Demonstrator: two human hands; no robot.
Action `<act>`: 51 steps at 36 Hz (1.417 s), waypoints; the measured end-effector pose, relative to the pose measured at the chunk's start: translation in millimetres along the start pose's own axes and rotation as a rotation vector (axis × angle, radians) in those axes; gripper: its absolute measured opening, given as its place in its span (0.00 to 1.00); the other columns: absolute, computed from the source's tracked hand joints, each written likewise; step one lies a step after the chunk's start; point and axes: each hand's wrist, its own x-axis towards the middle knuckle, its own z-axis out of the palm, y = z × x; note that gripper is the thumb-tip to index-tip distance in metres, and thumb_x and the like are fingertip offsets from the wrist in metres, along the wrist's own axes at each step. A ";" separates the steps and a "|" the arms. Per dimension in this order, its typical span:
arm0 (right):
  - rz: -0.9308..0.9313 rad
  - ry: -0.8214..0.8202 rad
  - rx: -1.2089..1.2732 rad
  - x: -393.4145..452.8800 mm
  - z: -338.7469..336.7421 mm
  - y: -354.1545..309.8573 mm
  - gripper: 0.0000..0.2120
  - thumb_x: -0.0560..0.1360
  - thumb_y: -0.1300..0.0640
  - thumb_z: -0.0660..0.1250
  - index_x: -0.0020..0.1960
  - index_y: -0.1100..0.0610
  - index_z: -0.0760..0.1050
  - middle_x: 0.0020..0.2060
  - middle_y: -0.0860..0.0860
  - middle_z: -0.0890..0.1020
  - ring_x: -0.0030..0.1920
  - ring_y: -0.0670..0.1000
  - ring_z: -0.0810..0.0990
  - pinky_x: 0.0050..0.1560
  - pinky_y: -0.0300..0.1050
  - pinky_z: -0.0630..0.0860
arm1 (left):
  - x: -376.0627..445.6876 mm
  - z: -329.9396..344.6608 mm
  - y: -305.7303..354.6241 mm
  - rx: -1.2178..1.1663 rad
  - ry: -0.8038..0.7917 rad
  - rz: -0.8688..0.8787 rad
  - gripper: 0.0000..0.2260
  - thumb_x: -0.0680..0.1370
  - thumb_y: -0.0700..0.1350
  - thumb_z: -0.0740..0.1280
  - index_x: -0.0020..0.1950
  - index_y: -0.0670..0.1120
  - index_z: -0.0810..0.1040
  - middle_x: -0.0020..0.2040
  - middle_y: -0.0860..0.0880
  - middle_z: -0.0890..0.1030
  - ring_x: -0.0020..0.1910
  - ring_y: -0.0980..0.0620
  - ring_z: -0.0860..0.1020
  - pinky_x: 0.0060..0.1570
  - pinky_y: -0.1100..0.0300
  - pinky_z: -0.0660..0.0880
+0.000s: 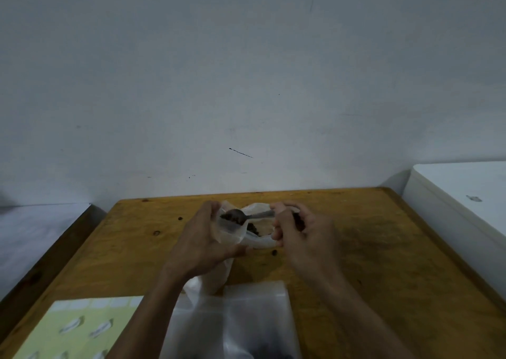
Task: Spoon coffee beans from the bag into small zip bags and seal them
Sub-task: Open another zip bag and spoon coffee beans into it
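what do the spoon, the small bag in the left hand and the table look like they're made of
Spoon: probably metal, dull grey with a faint sheen. Small bag: thin, cloudy, translucent plastic film; it creases and the spoon shows through it. Table: wood, yellow-brown, with dark knots and grain; likely lacquered, though the finish is hard to judge.

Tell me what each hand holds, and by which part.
Left hand holds the small zip bag at its mouth; right hand holds the spoon by its handle.

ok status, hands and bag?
Left hand holds small bag open. Right hand tips loaded spoon at its mouth. Stray beans on table.
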 end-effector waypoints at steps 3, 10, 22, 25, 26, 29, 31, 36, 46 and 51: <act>-0.226 -0.016 -0.166 -2.6 1.3 -0.9 0.13 0.81 0.47 0.60 0.56 0.50 0.81 0.39 0.41 0.81 0.40 0.43 0.82 0.35 0.36 0.79 | -0.8 -1.4 2.2 -0.039 0.015 -0.010 0.49 0.56 0.67 0.78 0.71 0.51 0.65 0.65 0.53 0.75 0.59 0.53 0.75 0.45 0.67 0.71; -0.441 0.141 -0.402 8.0 -20.4 12.4 0.11 0.82 0.55 0.60 0.54 0.57 0.79 0.43 0.46 0.78 0.40 0.42 0.75 0.38 0.31 0.72 | 1.2 -5.8 2.6 0.015 0.000 -0.015 0.44 0.59 0.61 0.82 0.68 0.52 0.66 0.57 0.58 0.75 0.50 0.59 0.75 0.37 0.69 0.71; -0.377 -0.077 -0.706 -0.3 -6.8 56.6 0.07 0.80 0.62 0.63 0.52 0.57 0.79 0.41 0.51 0.79 0.34 0.45 0.73 0.31 0.29 0.68 | 16.4 9.2 -0.7 0.131 -0.181 -0.117 0.46 0.58 0.59 0.83 0.71 0.53 0.65 0.62 0.53 0.74 0.56 0.51 0.75 0.45 0.61 0.75; -0.345 0.010 -0.584 -0.7 -4.1 51.9 0.06 0.81 0.62 0.63 0.52 0.57 0.79 0.41 0.46 0.77 0.36 0.37 0.71 0.35 0.23 0.67 | 15.6 9.5 0.4 0.129 -0.172 -0.126 0.46 0.58 0.58 0.83 0.71 0.52 0.65 0.62 0.53 0.74 0.56 0.51 0.75 0.49 0.57 0.77; -0.339 0.034 -0.567 -0.4 -4.6 51.4 0.06 0.80 0.62 0.64 0.52 0.58 0.79 0.41 0.45 0.76 0.36 0.35 0.70 0.35 0.23 0.67 | 15.4 9.1 0.6 0.133 -0.171 -0.123 0.46 0.58 0.58 0.83 0.71 0.52 0.66 0.62 0.53 0.73 0.56 0.50 0.74 0.50 0.57 0.77; -0.341 0.057 -0.612 0.1 -7.0 52.4 0.06 0.80 0.64 0.65 0.52 0.58 0.79 0.40 0.44 0.75 0.35 0.35 0.70 0.32 0.26 0.64 | 14.6 8.3 1.2 0.140 -0.168 -0.118 0.46 0.58 0.58 0.83 0.71 0.51 0.66 0.62 0.52 0.73 0.57 0.50 0.74 0.50 0.57 0.77; -0.346 0.041 -0.645 -0.7 -6.8 54.4 0.06 0.81 0.63 0.63 0.51 0.57 0.79 0.40 0.47 0.77 0.34 0.39 0.70 0.33 0.26 0.63 | 13.6 8.7 2.3 0.146 -0.168 -0.119 0.46 0.58 0.57 0.83 0.71 0.51 0.66 0.63 0.52 0.73 0.57 0.50 0.74 0.51 0.56 0.77; -0.338 0.065 -0.555 -4.8 -4.7 54.4 0.05 0.80 0.64 0.65 0.51 0.58 0.80 0.38 0.45 0.76 0.35 0.34 0.70 0.34 0.24 0.69 | 12.3 9.4 5.6 0.161 -0.188 -0.126 0.47 0.59 0.58 0.83 0.72 0.51 0.65 0.66 0.52 0.71 0.59 0.51 0.72 0.54 0.56 0.77; -0.142 0.093 -0.450 -10.2 -7.9 67.3 0.07 0.81 0.59 0.63 0.53 0.54 0.80 0.36 0.46 0.78 0.34 0.41 0.75 0.32 0.32 0.69 | 11.5 10.5 4.4 0.127 -0.205 -0.192 0.48 0.57 0.59 0.83 0.71 0.50 0.66 0.63 0.51 0.73 0.59 0.50 0.73 0.54 0.54 0.78; 0.092 0.162 -0.318 -17.5 -0.1 69.3 0.07 0.82 0.54 0.60 0.53 0.46 0.76 0.35 0.46 0.80 0.35 0.44 0.79 0.34 0.46 0.80 | 6.7 9.9 5.5 0.034 -0.186 -0.199 0.36 0.58 0.55 0.84 0.60 0.52 0.71 0.53 0.55 0.76 0.50 0.57 0.76 0.43 0.63 0.76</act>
